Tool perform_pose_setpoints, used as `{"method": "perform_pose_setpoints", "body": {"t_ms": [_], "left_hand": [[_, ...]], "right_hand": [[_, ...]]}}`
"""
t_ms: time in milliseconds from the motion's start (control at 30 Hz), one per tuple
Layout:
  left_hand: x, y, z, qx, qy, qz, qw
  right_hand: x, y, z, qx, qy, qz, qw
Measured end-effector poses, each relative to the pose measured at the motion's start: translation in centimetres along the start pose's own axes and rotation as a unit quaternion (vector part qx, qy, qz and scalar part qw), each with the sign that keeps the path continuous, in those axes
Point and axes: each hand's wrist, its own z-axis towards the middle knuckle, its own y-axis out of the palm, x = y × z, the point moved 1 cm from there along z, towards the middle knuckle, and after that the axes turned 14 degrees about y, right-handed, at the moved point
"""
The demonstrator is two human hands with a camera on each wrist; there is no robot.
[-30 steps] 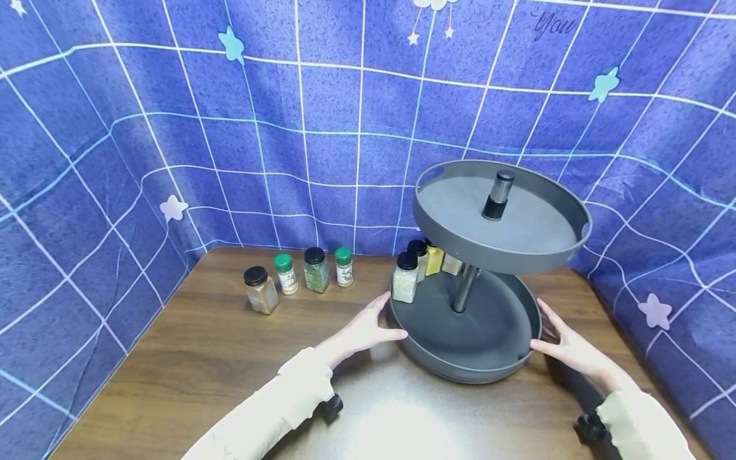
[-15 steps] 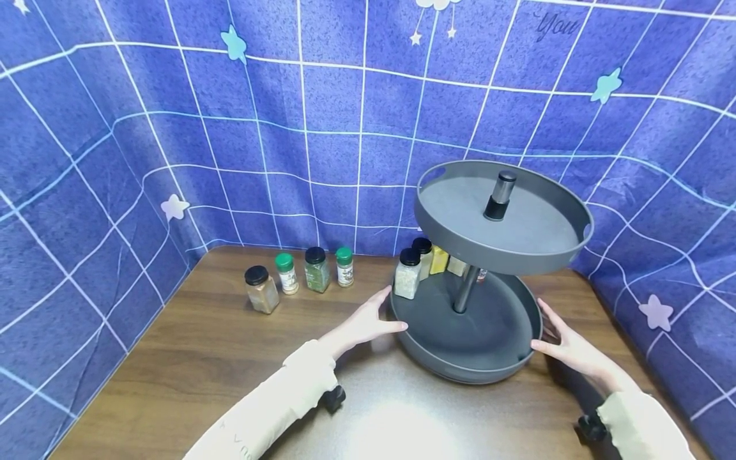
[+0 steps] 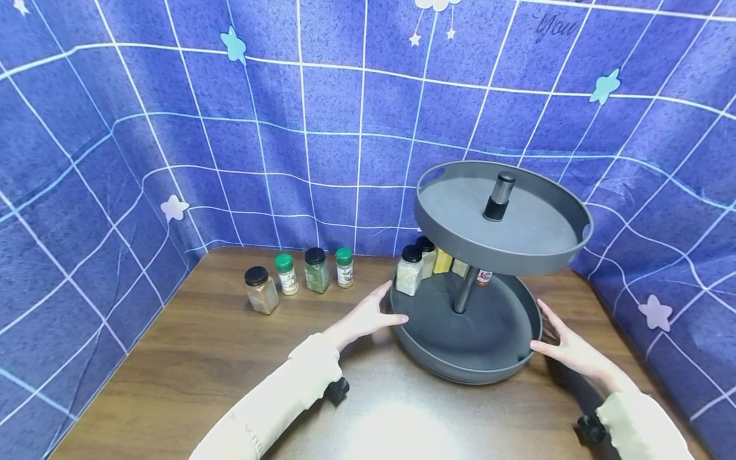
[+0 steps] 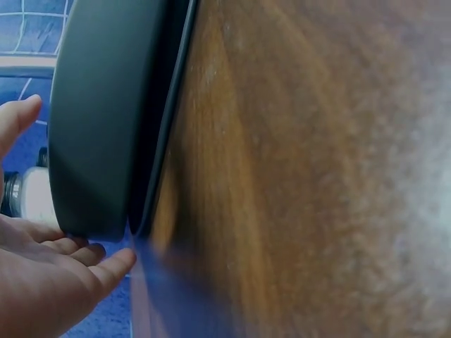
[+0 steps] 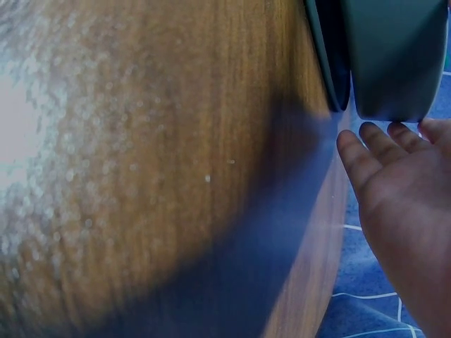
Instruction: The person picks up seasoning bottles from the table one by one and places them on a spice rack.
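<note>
Five jars (image 3: pixel 409 280) have edged clockwise on the lower tray (image 3: pixel 483 338) of the stand (image 3: pixel 500 255) in the last half-second, and I've got the left hand (image 3: pixel 368 316) and right hand (image 3: pixel 569 345) spread, fingers relaxed, against its sides. Table (image 3: pixel 172 383) runs wide to the front and left, though I see its right edge close past the right hand; the stand sits right of centre, long axis straight up the post (image 3: pixel 464 291).
</note>
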Motion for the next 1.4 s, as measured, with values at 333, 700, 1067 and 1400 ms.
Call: {"method": "perform_pose_setpoints", "body": {"t_ms": [333,700,1067,1400], "left_hand": [[-0.6,0.1,0.9,-0.003,-0.005,0.005,1.0],[-0.8,0.2,1.1,0.0,-0.005,0.008,1.0],[-0.6,-0.3,0.8,0.005,-0.003,-0.004,1.0],[0.6,-1.5,0.0,0.003,0.018,0.01,0.9998]], "right_hand": [[0.1,-0.1,0.0,0.002,-0.021,0.006,0.9998],[0.1,0.0,0.0,0.002,-0.019,0.001,0.9998],[-0.1,0.2,0.1,0.007,-0.029,-0.001,0.9996],[0.2,0.1,0.2,0.005,-0.024,0.0,0.9997]]}}
